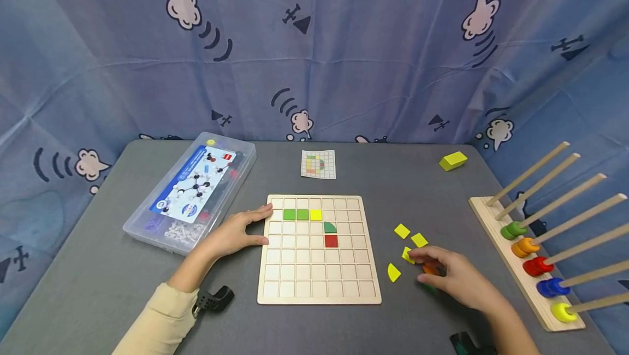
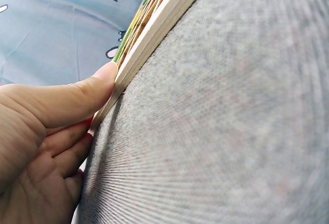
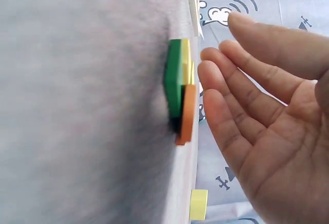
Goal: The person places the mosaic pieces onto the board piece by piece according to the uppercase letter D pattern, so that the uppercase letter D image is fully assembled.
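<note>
Five tiles (image 1: pixel 302 214) sit on the board (image 1: pixel 319 300), most squares (image 1: pixel 298 272) bare: likely early work, with loose pieces (image 1: pixel 402 230) to its right unplaced. The left hand (image 1: pixel 238 232), spread, touches the board's left edge; the right hand (image 1: pixel 459 276), loosely curved, empty, is over the pieces.

Creased blue cloth backdrop (image 1: pixel 344 65), cartoon print, 1 gray tabletop (image 1: pixel 413 191) below

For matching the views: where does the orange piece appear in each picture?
Head: orange piece lower right, partly hidden by the right hand.
Left wrist: not in it.
Right wrist: just right of centre, beside the green piece.
Shared landmark: the patterned blue curtain.
</note>
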Tool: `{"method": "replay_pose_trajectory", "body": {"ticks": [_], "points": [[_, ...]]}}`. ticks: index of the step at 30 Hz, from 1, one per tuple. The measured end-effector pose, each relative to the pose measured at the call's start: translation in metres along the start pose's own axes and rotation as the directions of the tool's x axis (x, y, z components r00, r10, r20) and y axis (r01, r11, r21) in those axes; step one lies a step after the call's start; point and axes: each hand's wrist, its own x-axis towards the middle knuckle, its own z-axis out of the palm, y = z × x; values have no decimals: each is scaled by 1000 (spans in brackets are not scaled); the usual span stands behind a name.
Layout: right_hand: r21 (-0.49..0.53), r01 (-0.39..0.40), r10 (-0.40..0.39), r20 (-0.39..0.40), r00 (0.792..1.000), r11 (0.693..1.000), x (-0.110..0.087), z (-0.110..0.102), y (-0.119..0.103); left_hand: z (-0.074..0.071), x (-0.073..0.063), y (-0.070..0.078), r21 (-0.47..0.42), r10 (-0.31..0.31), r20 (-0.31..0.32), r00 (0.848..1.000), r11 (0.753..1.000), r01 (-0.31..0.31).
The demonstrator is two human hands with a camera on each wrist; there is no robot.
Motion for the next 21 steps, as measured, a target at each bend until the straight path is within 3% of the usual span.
{"method": "replay_pose_trajectory", "body": {"ticks": [4, 11, 21], "points": [[-21, -55, 55, 19, 998, 998, -6, 3, 3, 0, 0, 0, 1, 0, -3, 1000, 1000, 0], [-92, -84, 86, 21, 996, 992, -11, 5, 6, 0, 0, 0, 14, 8, -10, 1000, 1000, -8], [-216, -38, 41, 7, 999, 976, -7, 10, 2, -1, -1, 2, 10, -5, 4, 1000, 1000, 5]]}}
